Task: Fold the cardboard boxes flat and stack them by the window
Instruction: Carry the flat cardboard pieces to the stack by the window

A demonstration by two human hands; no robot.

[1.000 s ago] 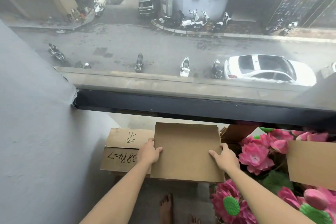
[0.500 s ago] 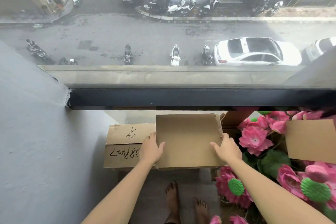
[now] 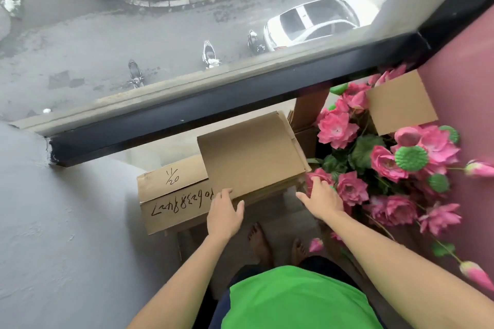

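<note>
Under the flattened cardboard box I can make out layered edges of more flat sheets, but how many I cannot count. It lies on top of that stack below the window frame, partly covering one larger box with handwriting to its left. My left hand hovers at the near edge, fingers straight and slightly apart; whether the tips touch the cardboard I cannot tell. My right hand is spread open beside the stack, gripping nothing. One more cardboard piece sits among pink artificial flowers, too tangled to count. My two bare feet show below.
</note>
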